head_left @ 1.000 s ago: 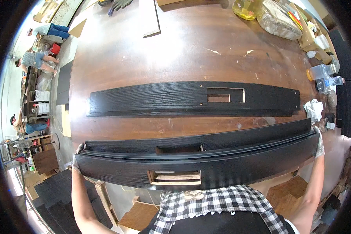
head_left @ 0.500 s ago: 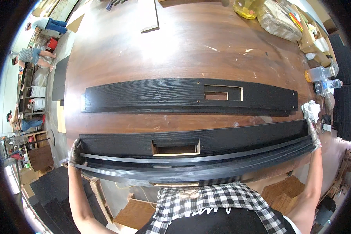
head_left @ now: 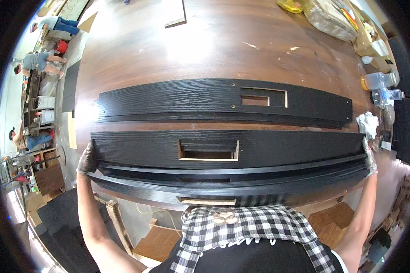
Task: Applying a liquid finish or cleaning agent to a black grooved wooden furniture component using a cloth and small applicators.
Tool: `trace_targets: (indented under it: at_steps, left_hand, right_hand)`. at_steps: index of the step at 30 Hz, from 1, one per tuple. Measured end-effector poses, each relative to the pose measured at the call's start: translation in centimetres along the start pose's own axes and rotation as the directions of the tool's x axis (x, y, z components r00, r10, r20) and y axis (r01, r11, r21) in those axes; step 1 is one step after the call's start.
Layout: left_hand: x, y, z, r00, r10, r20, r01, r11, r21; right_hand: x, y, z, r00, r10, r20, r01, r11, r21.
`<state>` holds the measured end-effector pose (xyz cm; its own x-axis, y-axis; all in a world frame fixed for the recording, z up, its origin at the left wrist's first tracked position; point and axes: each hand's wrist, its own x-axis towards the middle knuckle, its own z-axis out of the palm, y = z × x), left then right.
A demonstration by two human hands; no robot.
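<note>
Across the front of me lies a stack of long black wood-grain boards (head_left: 287, 148), its upper face showing a rectangular cut-out. My left hand (head_left: 85, 159), in a stained glove, is closed on the stack's left end. At the opposite end my right hand (head_left: 370, 158), gloved too, grips the boards the same way. The near edges are fanned apart, and the lowest board shows a pale-edged cut-out close to my apron. Just beyond, parallel to the stack, another black board (head_left: 168, 98) with a stepped cut-out and small holes rests on the brown table (head_left: 136, 59), over another dark piece.
A crumpled white cloth (head_left: 368, 125) and clear bottles (head_left: 381, 82) sit along the right edge. Far right are a wrapped bundle (head_left: 330, 20) and a cardboard box (head_left: 371, 43). A narrow panel (head_left: 174, 13) lies at the back. Other people (head_left: 36, 61) are off to the left.
Both hands have moved the held stack away from me, narrowing the gap to the far board. The stack now lies straighter, less slanted. The view has shifted slightly.
</note>
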<state>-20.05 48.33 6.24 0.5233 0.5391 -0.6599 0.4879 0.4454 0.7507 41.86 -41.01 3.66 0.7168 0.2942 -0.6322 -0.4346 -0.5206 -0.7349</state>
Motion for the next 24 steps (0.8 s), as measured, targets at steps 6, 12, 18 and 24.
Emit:
trace_targets:
  at_steps: [6, 12, 18, 24]
  left_hand:
    - [-0.6, 0.8, -2.2, 0.895, 0.362, 0.260, -0.354, 0.224, 0.908]
    - [1.2, -0.9, -1.5, 0.974, 0.210, -0.082, -0.130, 0.820, 0.558]
    - [2.8, 0.1, -1.3, 0.984, -0.067, -0.165, 0.054, 0.995, -0.079]
    - [2.7, 1.6, 4.9, 0.921, 0.213, -0.327, -0.150, 0.967, 0.206]
  right_hand:
    - [0.3, -2.1, 0.3, 0.993, -0.087, -0.081, 0.082, 0.994, -0.067]
    - [0.7, -4.1, 3.4, 0.975, -0.198, -0.103, 0.137, 0.893, -0.429]
    - [2.9, -7.3, 6.5, 0.929, -0.339, -0.147, 0.239, 0.854, -0.462]
    - [3.8, -6.8, 5.3, 0.893, -0.436, -0.114, 0.335, 0.812, -0.478]
